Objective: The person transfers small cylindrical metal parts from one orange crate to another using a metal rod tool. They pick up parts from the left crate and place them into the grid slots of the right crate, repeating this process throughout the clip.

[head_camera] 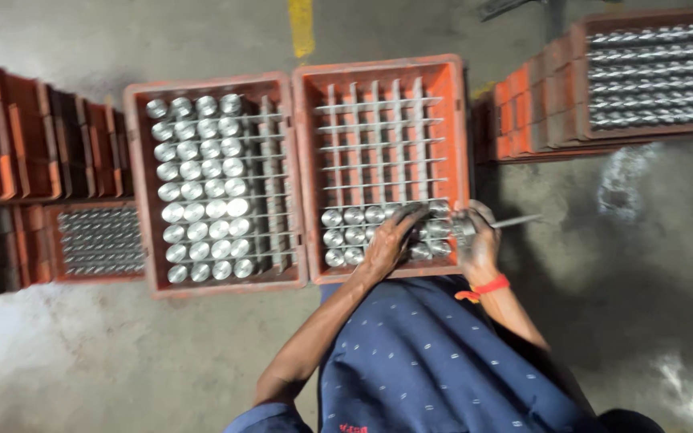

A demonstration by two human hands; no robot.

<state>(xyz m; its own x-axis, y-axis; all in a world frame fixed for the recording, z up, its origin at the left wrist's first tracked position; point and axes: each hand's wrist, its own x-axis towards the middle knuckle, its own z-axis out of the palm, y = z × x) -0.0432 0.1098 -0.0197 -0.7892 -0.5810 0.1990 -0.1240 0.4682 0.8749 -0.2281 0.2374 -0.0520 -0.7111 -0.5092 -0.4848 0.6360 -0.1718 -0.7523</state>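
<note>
Head view, looking down at the floor (82, 361).

Two orange crates sit side by side on the concrete, each with a grey divider grid. The right crate (455, 120) is mostly open cells; shiny metal cylinders (346, 236) fill only the rows along its near edge. The left crate (142, 184) holds cylinders (202, 188) across its left columns, with the right columns bare.

Left hand (391, 240): palm down over the near rows of the right crate, fingers bent onto the cylinder tops near the near-right corner. Whether it grips one cannot be told; motion blur.

Right hand (479, 240): at the near-right corner of the right crate, over the rim, fingers curled around a metal piece (465, 226); a thin metal rod (516, 220) sticks out to the right past the crate wall. An orange band (487, 286) is on this wrist.

More orange crates stand at the far right (559, 88), holding long metal parts laid flat (651, 76), and at the left (10, 152).
</note>
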